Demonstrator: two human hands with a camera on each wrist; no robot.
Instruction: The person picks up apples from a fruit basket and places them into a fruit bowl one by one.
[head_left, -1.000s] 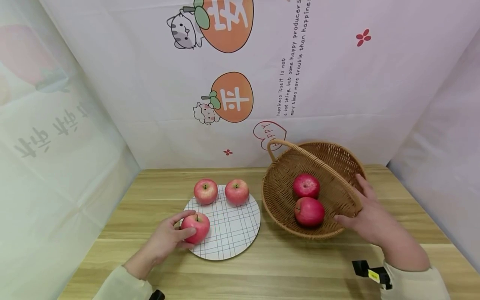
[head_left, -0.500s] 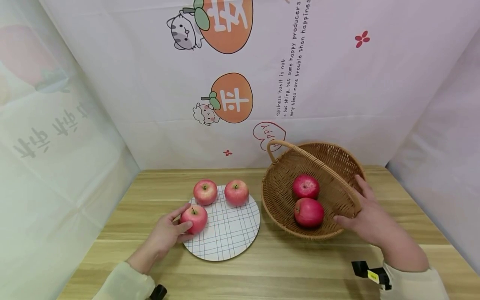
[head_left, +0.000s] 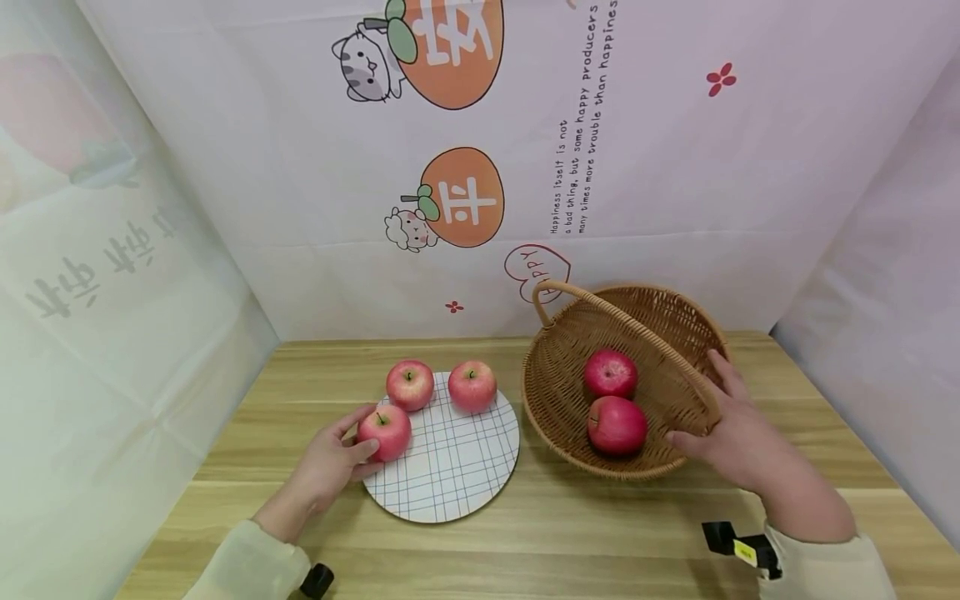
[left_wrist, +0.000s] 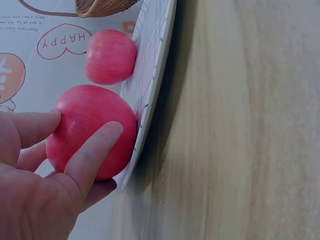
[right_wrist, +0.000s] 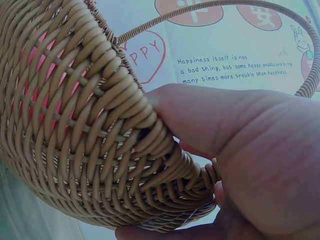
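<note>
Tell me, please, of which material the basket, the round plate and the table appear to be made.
Basket: apparently wicker or rattan, lightly shiny; its interlaced weave shows.
Plate: smooth white with thin grid lines; ceramic, plastic or coated board, the look leaves this open.
Table: wood or wood-look laminate, low in gloss, by its pale streaked grain.
</note>
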